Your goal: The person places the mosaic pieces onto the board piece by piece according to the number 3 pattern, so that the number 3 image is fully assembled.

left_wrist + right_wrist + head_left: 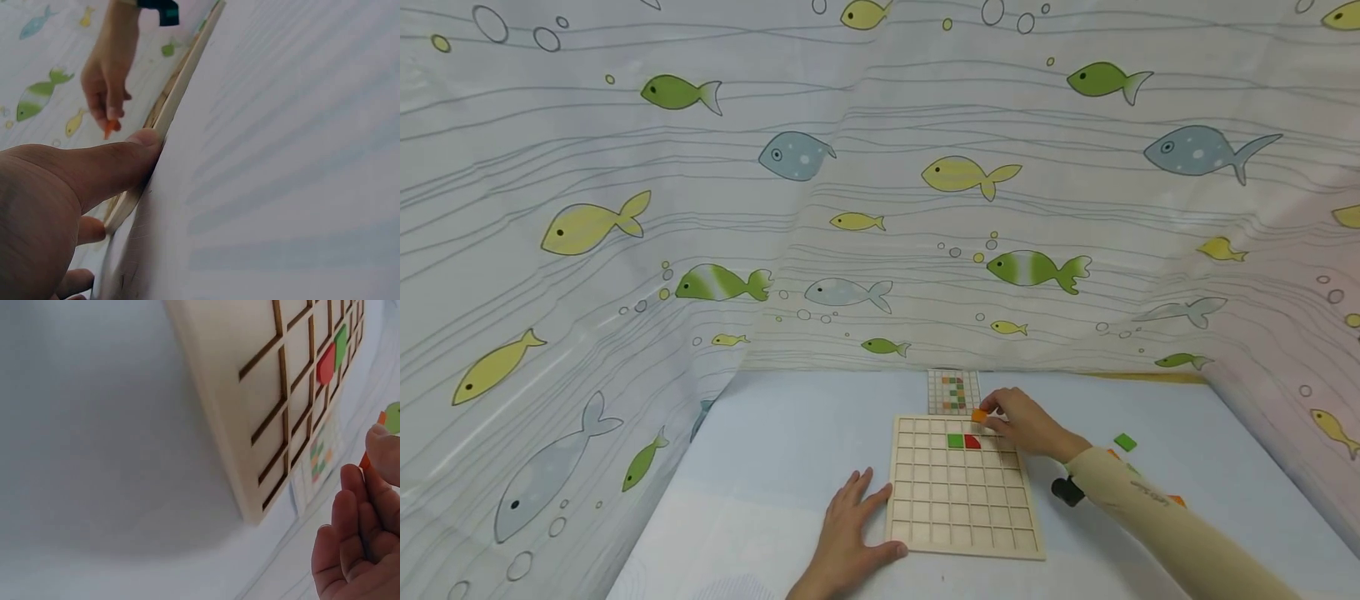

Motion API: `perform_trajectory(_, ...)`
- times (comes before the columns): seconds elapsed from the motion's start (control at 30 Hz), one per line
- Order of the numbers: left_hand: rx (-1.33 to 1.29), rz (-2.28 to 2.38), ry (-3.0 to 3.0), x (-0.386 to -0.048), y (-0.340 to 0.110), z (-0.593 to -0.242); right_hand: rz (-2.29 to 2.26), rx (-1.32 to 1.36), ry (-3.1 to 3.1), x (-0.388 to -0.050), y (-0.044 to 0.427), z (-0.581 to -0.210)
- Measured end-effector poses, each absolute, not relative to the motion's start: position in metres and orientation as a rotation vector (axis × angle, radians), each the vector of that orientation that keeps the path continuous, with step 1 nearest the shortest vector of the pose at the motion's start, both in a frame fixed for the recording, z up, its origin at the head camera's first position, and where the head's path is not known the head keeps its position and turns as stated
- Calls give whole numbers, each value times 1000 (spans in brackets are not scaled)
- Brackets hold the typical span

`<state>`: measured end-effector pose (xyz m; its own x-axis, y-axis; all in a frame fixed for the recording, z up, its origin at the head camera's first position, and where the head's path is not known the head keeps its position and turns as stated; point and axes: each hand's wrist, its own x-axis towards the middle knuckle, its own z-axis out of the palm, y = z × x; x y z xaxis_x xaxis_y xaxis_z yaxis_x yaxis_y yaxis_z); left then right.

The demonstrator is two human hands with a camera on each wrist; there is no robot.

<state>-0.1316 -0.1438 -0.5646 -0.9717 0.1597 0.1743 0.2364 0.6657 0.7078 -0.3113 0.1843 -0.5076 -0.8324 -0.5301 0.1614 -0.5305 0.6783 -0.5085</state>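
Note:
A pale wooden grid board (962, 504) lies on the table. Two tiles, a green square one (955, 441) and a red one with a cut or rounded corner (972, 442), sit side by side in its upper cells. Over the far edge of the board, my right hand (1026, 425) pinches a small orange tile (979, 415) between thumb and fingers; the right wrist view shows this tile (365, 461) edge-on. My left hand (848, 533) is spread at the board's near left corner, its thumb (119, 165) touching the edge.
Behind the board lies a small printed grid card (935, 393) with a coloured pattern. To the right are a loose green tile (1125, 442), an orange tile (1177, 501) and a black object (1066, 492), partly hidden by the sleeve. A fish-patterned sheet (895, 83) surrounds the table.

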Motion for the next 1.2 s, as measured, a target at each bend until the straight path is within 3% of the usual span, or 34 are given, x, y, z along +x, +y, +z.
perform_trajectory(0.63,-336,-1206,-2800,-134,-146,-563,1028,1082,-2892,-315,136,-519)
perform_trajectory(0.87,-336,-1217,-2801,-135,-148,-563,853,1238,-2816,-316,130,-524)
perform_trajectory(1.2,-338,-1222,-2801,-135,-148,-558,826,1222,-2824,-312,123,-528)
